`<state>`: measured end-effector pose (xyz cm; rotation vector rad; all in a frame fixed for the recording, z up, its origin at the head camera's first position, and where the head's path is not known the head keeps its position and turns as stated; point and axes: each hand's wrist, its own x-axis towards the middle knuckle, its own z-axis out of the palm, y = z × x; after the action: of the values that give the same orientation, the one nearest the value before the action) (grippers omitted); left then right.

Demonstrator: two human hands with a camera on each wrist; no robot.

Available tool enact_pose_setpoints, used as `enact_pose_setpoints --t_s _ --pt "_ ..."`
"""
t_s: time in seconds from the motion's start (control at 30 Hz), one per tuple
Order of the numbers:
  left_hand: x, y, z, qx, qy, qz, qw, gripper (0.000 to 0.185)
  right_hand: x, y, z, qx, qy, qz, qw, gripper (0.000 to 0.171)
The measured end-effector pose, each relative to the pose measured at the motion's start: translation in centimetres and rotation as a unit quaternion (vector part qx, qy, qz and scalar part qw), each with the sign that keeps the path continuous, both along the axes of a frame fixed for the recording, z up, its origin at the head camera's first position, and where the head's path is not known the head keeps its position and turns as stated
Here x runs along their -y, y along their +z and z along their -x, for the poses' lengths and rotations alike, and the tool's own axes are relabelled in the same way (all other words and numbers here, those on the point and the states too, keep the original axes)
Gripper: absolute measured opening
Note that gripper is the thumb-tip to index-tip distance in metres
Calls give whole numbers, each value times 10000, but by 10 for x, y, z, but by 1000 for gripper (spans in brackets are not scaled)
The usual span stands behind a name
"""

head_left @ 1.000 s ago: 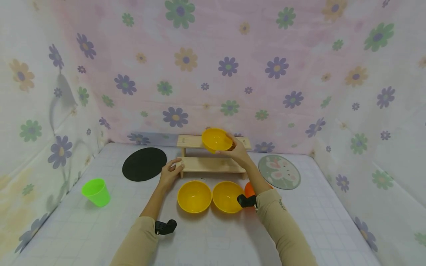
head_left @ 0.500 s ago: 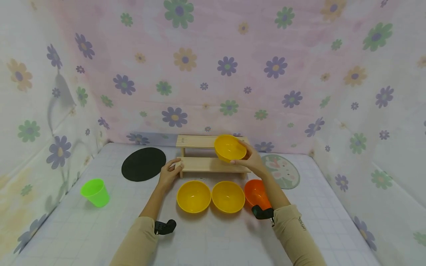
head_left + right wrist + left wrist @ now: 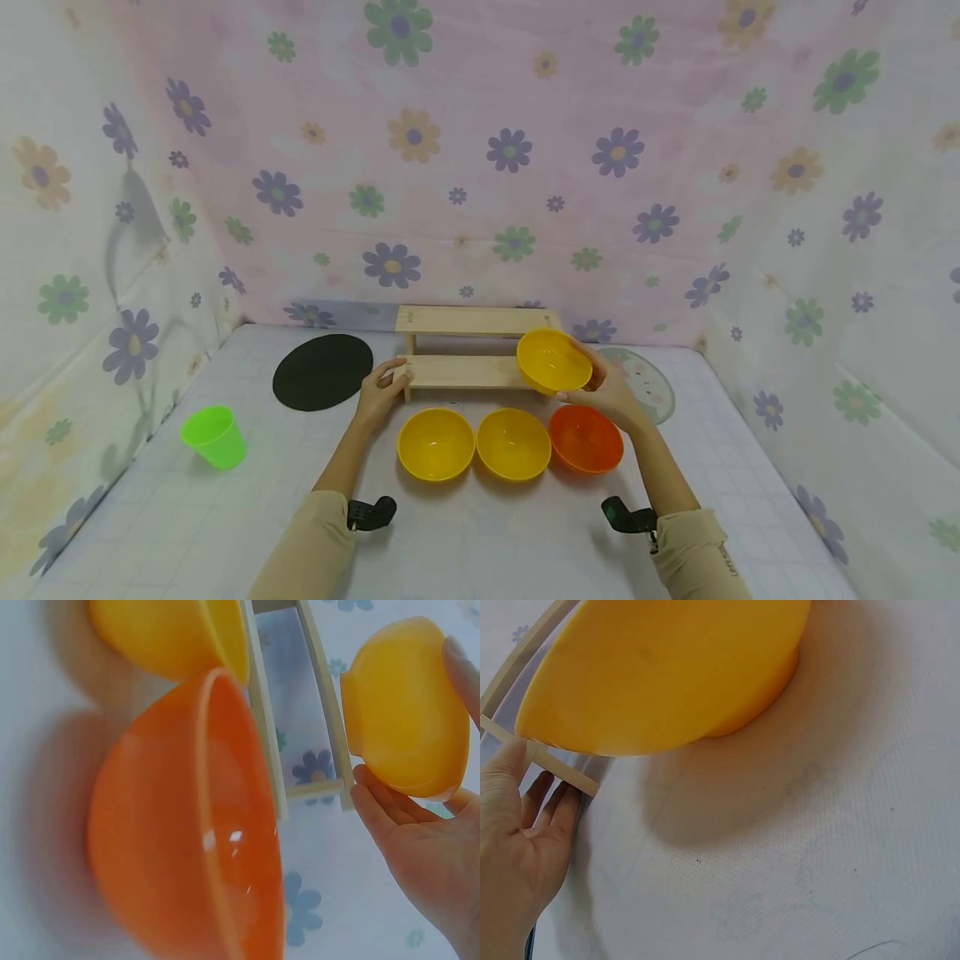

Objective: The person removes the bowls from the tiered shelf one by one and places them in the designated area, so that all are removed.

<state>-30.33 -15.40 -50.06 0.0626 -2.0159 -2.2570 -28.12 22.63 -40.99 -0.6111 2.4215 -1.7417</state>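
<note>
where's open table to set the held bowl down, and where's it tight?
Free: bare cloth between the green cup and the black mat; the near strip in front of the bowl row; the right side past the orange bowl.
Crowded: in front of the wooden rack, where two yellow bowls and the orange one sit rim to rim. The right hand holds the yellow bowl there.

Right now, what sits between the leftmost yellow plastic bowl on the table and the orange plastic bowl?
One more yellow plastic bowl sits between the leftmost yellow bowl and the orange plastic bowl, all three in a row; the head view shows it.
</note>
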Motion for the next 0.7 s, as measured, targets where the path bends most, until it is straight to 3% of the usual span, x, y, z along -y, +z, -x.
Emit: enact_pose_setpoints --t_s 0.17,0.43,0.7 --pt "0 0 -1 -1 15 -29 10000 39 -15 -8 -14 52 -233 231 9994 87" --pt "0 1 1 108 55 57 9999 41 -45 -18 -37 4 -591 142 9981 87" --pt "0 18 -10 175 -192 -21 9997 43 -75 -25 -65 -128 -1084 -86 9940 83"
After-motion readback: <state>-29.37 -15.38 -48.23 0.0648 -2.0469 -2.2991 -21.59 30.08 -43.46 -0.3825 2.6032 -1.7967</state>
